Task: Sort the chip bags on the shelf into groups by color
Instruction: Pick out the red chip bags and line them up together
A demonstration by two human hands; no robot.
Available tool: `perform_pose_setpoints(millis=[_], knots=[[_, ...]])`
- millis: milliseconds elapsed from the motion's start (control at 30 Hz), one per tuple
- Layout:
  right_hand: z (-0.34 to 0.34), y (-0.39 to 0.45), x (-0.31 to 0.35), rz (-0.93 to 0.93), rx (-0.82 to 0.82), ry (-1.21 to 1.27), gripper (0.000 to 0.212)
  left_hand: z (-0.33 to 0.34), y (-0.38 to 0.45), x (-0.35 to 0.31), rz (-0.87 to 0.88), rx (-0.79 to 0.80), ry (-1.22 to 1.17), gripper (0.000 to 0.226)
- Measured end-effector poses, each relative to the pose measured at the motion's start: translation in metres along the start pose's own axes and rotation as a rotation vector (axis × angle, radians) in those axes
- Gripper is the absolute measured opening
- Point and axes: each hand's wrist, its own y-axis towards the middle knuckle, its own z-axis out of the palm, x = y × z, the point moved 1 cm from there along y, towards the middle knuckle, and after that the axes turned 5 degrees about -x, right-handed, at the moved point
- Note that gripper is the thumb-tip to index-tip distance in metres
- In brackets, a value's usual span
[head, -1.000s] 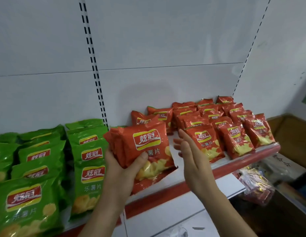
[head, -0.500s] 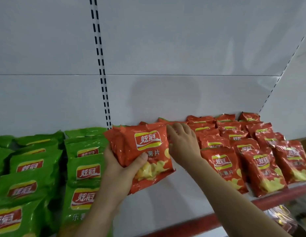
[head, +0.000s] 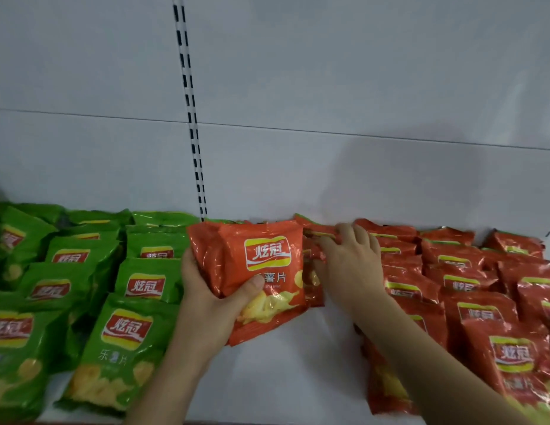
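Orange chip bags [head: 261, 271] (a small stack, front bag facing the camera) are being gripped by the left hand [head: 212, 305], thumb lying across the front, above the white shelf [head: 286, 372]; the right hand [head: 347, 262] is reaching just beside them, its fingers curling onto the orange bags in the back row [head: 321, 234], though whether it is pinching one I cannot tell; more orange bags [head: 482, 308] are lying in rows to the right; green bags [head: 126, 332] are filling the left side.
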Motion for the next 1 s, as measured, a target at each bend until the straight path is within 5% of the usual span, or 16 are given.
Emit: perform_pose_setpoints(millis=[467,633,1000], knots=[[0.014,0.016,-0.008,-0.097,0.059,0.179,0.018,-0.006,-0.007,0.001,0.013,-0.033,0.042,0.116],[0.008,0.012,-0.010,-0.099,0.052,-0.071,0.027,-0.004,-0.008,0.004,0.004,0.001,0.013,0.105],[0.020,0.002,0.001,-0.049,0.083,-0.125,0.067,-0.007,-0.010,0.008,-0.010,0.028,0.010,0.116]])
